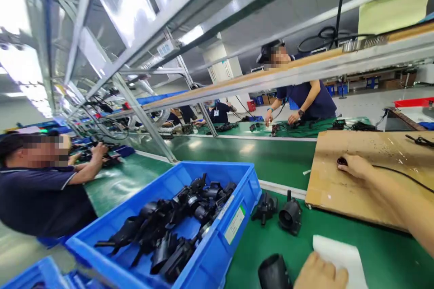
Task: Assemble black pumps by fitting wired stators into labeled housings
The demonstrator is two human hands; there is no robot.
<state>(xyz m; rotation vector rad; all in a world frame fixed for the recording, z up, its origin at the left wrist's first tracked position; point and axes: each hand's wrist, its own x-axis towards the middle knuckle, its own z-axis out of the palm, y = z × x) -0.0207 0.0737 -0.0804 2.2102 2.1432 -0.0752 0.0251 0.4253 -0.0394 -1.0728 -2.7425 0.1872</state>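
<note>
My right hand [356, 165] reaches over a cardboard sheet [325, 189], its fingers closed around a small dark round piece [342, 161]. A thin black cable runs out to the right from behind this hand. At the bottom edge, my left hand [321, 273] has curled fingers, seen from the knuckle side; what they grip is hidden. A white sheet of paper or cloth [344, 257] lies against it. Just left of that hand is a black cylindrical plastic part [274, 272]. Two more black plastic housings [290, 214] rest on the green bench between the blue bin and the cardboard.
A blue bin [233, 235] full of black plastic parts stands at centre left; another blue bin [44, 275] shows below it. Metal frame bars and a shelf [271, 76] cross overhead. One co-worker [44, 185] sits at left; others work across the green bench [217, 149].
</note>
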